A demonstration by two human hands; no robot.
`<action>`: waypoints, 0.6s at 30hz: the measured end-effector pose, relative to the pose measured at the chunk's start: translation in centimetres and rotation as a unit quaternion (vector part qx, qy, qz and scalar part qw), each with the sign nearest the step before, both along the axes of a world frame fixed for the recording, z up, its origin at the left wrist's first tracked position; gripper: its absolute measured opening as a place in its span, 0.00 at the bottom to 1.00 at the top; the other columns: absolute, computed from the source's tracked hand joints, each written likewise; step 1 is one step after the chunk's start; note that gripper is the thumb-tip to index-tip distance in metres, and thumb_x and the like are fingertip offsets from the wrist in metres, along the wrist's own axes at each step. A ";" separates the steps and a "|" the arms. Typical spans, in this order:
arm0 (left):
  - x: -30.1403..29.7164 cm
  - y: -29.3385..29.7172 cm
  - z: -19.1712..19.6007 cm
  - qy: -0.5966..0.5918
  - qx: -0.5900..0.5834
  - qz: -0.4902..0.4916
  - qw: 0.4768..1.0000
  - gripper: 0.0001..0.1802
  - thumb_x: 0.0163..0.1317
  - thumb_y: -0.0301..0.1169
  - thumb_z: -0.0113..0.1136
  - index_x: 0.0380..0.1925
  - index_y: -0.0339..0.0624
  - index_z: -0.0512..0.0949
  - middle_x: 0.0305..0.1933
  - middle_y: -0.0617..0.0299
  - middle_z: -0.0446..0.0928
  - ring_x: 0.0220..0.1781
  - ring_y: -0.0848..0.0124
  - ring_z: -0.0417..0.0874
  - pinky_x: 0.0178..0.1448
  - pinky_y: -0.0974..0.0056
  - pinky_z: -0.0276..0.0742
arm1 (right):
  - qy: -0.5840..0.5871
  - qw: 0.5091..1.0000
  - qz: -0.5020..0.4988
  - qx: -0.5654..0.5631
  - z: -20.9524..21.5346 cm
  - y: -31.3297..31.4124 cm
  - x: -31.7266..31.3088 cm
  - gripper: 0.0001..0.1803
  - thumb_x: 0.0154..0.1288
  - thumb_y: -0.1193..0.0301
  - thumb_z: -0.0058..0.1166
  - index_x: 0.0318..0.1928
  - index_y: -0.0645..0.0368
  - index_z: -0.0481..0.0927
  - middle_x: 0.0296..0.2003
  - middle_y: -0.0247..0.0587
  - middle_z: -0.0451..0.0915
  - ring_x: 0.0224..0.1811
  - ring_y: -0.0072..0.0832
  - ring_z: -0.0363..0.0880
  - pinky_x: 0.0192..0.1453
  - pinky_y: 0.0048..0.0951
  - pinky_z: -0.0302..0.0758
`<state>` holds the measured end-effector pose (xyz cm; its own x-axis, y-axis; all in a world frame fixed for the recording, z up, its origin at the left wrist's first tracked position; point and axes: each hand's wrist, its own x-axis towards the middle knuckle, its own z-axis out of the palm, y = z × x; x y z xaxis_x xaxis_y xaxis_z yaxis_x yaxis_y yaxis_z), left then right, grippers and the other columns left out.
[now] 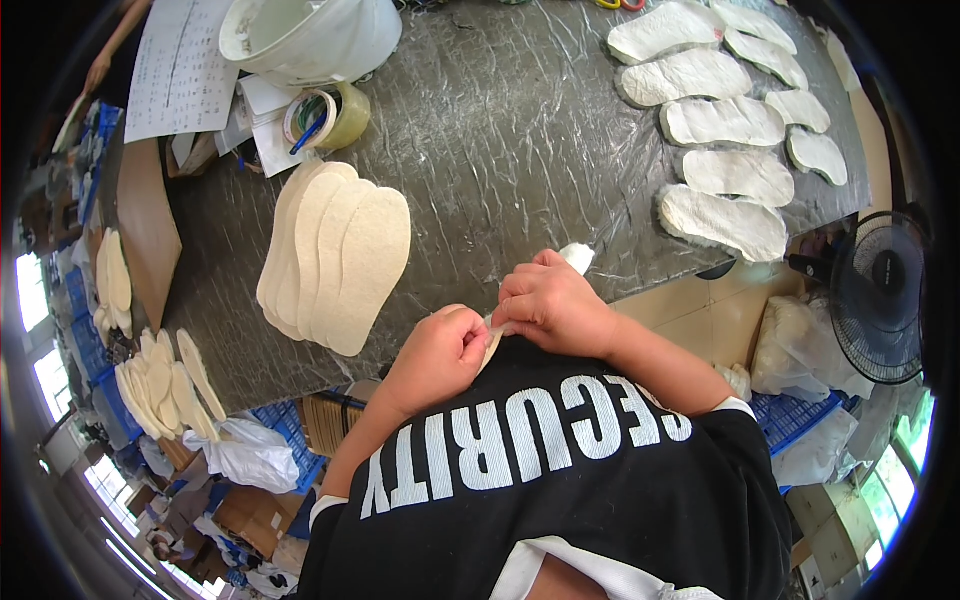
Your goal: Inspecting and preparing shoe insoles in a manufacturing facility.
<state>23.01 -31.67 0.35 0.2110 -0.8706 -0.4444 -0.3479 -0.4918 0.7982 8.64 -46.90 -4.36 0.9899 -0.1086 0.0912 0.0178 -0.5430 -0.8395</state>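
Observation:
At the table's near edge, close against my shirt, my left hand (441, 352) and my right hand (556, 306) are together, both with fingers closed in a pinch. Between them they hold an insole (492, 350), its beige edge showing below the fingers. Thin whitish material is gathered at the fingertips. A white end (577, 257) sticks out beyond my right hand; I cannot tell whether it belongs to the same piece. My hands hide most of what they hold. Left of them on the table lies a fanned stack of beige insoles (370, 262).
Several white padded insoles (725, 122) lie in rows at the far right of the dark table (500, 130). At the back left stand a white bucket (345, 45) and tape rolls (350, 115) with a blue pen. A black fan (885, 280) stands beyond the right edge.

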 end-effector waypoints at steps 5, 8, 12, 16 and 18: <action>0.2 0.4 -0.3 0.064 0.017 0.046 0.997 0.07 0.56 0.27 0.64 0.30 0.34 0.77 0.30 0.51 0.76 0.33 0.56 0.79 0.39 0.59 0.75 | -0.012 0.999 -0.007 -0.035 0.4 0.2 0.1 0.04 0.50 0.70 0.63 0.29 0.50 0.82 0.28 0.27 0.75 0.37 0.28 0.75 0.48 0.35 0.65; -0.1 0.7 -0.1 0.052 -0.037 0.107 0.992 0.13 0.52 0.29 0.71 0.31 0.34 0.78 0.30 0.58 0.75 0.29 0.67 0.76 0.37 0.63 0.73 | -0.010 0.998 -0.016 -0.054 0.5 0.4 0.1 0.04 0.49 0.70 0.63 0.29 0.50 0.82 0.28 0.27 0.75 0.37 0.28 0.75 0.48 0.36 0.66; 0.1 0.4 0.7 -0.023 0.027 -0.013 0.999 0.16 0.48 0.30 0.74 0.32 0.34 0.79 0.31 0.57 0.76 0.30 0.65 0.78 0.38 0.63 0.74 | 0.004 0.998 -0.023 -0.058 0.6 0.6 0.1 0.04 0.49 0.70 0.63 0.28 0.52 0.82 0.28 0.28 0.75 0.37 0.29 0.75 0.48 0.36 0.67; 0.1 0.2 0.1 -0.053 0.014 -0.028 0.998 0.14 0.48 0.30 0.73 0.32 0.34 0.80 0.32 0.54 0.77 0.33 0.60 0.80 0.38 0.62 0.75 | 0.014 0.998 -0.014 -0.062 0.7 0.4 0.2 0.05 0.48 0.70 0.63 0.29 0.51 0.82 0.28 0.28 0.75 0.38 0.29 0.76 0.48 0.37 0.67; 0.0 0.3 0.2 -0.064 0.011 -0.026 0.998 0.14 0.48 0.31 0.72 0.31 0.34 0.80 0.33 0.53 0.78 0.33 0.58 0.81 0.38 0.61 0.75 | 0.020 0.997 0.001 -0.070 1.0 0.5 0.3 0.09 0.46 0.71 0.65 0.30 0.54 0.80 0.28 0.30 0.76 0.37 0.31 0.76 0.46 0.37 0.68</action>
